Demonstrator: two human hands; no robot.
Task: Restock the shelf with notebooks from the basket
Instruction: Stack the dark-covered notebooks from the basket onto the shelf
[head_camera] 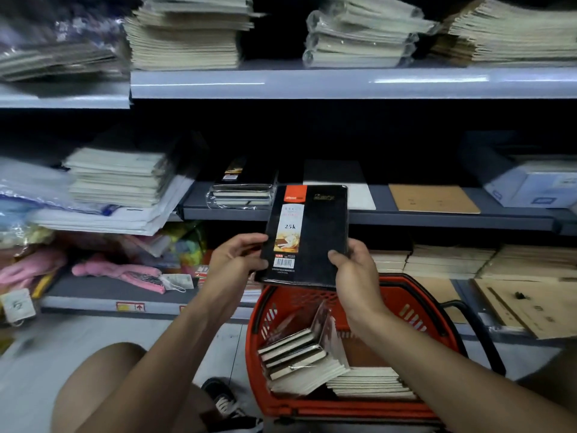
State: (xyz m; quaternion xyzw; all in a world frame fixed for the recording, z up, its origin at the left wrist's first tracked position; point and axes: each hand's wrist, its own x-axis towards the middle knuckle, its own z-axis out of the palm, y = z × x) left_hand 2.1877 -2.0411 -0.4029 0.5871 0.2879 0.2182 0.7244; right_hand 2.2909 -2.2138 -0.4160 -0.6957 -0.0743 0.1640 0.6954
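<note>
Shelves [343,84] stacked with paper goods fill the view. Low at centre, a red basket [259,332] on the floor holds several notebooks [299,360], some leaning, some flat. Above its rim a black notebook [315,239] labelled 25k is held upright, just before the middle shelf, where a wrapped black stack [242,192] lies. Left hand [237,257] grips its left edge, fingers curled; right hand [351,267] pinches its lower right corner, thumb on the cover.
</note>
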